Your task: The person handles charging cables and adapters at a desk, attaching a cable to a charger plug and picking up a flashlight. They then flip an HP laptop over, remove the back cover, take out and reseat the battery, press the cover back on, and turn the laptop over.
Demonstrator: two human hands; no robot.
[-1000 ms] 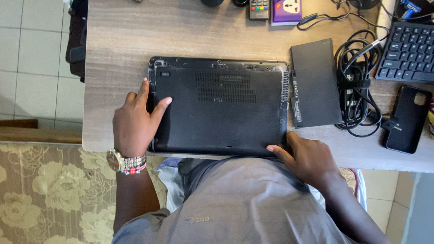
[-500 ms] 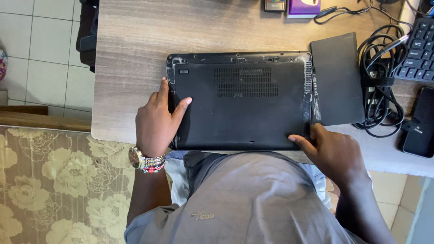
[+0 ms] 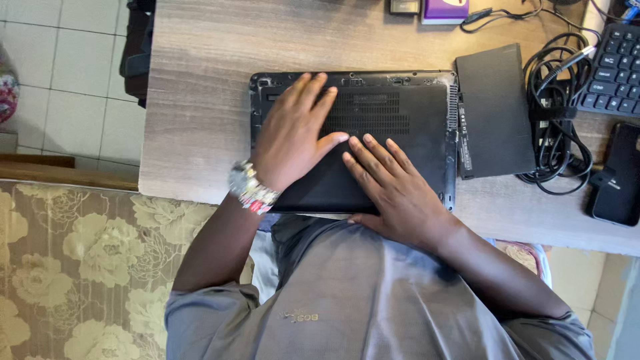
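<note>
laptop: a black laptop [image 3: 400, 143] lies bottom-up near the front edge of the worktop [image 3: 200, 100], its near edge just at that edge, by the person's body.
left hand: the left hand [image 3: 293, 133] rests flat on the left half of the base cover, fingers [image 3: 313, 90] slightly spread and stretched toward the far edge, clamped on nothing; a beaded watch sits at the wrist.
right hand: the right hand [image 3: 393, 190] lies flat on the middle of the cover, fingers [image 3: 380, 150] apart and pointing up-left, gripping nothing.
step: it looks like both palms are pressing or sliding the base cover.
doing it well: I would keep the palms flat and the push even on both sides, straight along the cover, so that it does not skew; keep fingertips off the vent slots [image 3: 373, 113].
beside it: a flat black battery [image 3: 497, 107] lies just beside the laptop's right edge, seemingly touching it; coiled cables [image 3: 553, 133] next to that, then a keyboard [image 3: 613, 73] and a black phone case [image 3: 617, 177] toward the right edge.
hidden: the hands cover the cover's left and centre, so any latches or screws there cannot be seen.
cut off: the keyboard and the small items at the far edge run out of view.
hard to tell: whether the cover is seated or loose.
</note>
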